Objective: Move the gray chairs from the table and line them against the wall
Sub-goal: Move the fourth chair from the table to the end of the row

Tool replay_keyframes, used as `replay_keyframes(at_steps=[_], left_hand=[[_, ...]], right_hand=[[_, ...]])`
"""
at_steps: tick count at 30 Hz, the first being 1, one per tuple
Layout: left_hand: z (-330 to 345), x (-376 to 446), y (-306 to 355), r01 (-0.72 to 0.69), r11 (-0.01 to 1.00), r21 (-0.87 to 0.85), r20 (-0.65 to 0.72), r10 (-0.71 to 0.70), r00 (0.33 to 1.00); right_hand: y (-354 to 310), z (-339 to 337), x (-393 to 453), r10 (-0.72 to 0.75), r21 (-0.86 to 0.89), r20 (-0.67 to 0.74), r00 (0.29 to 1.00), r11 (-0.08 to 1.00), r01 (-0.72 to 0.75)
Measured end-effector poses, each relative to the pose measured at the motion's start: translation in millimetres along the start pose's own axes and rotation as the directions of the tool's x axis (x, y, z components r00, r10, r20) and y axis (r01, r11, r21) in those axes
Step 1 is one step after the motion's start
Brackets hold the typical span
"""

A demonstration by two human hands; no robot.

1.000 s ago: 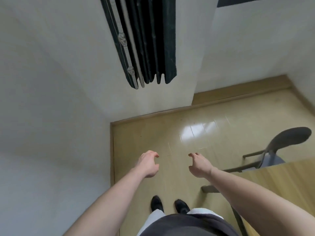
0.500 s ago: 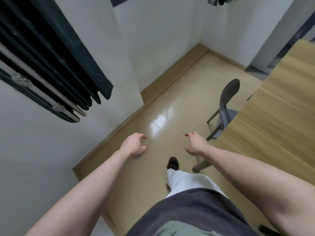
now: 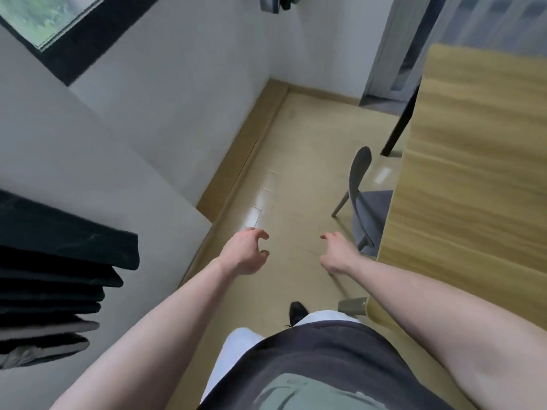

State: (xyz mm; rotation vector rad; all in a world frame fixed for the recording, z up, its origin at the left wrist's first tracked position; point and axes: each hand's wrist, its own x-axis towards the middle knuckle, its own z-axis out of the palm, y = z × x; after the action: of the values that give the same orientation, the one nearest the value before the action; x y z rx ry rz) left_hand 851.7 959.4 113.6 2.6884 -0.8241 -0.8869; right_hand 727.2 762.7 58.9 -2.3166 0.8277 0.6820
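Note:
A gray chair (image 3: 362, 199) stands tucked under the left edge of the wooden table (image 3: 473, 173), its curved backrest toward the floor lane and its seat partly hidden under the tabletop. My left hand (image 3: 247, 251) hovers over the floor with loosely curled fingers and holds nothing. My right hand (image 3: 339, 253) hovers a little left of the chair's near leg, fingers also loosely curled and empty. Both hands are apart from the chair. The white wall (image 3: 165, 93) runs along the left with a wooden baseboard (image 3: 242, 170).
Dark folded fabric (image 3: 59, 276) hangs out from the left wall at arm height. A black table leg (image 3: 398, 128) stands beyond the chair. A doorway (image 3: 393, 54) lies at the far end. Another chair leg (image 3: 352, 306) pokes out near my feet. A strip of tan floor (image 3: 296, 143) runs between wall and table.
My view has swung further right and forward along the lane. The chair and table now sit closer to my right hand. Both hands stay empty and raised.

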Motion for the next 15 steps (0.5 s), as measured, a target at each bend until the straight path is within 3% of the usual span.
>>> replay_keyframes(at_steps=[7,15], left_hand=[[-42,91,21,-0.253,0.958,0.132,0.123,0.238,0.963],[-100,196,26,-0.566,0.79,0.235,0.313,0.489,0.814]], right_hand=[[-8,-17,32,0.215,0.178,-0.058,0.975,0.963,-0.202],[-45,-25,59,0.55,0.431,-0.07,0.832,0.769,-0.472]])
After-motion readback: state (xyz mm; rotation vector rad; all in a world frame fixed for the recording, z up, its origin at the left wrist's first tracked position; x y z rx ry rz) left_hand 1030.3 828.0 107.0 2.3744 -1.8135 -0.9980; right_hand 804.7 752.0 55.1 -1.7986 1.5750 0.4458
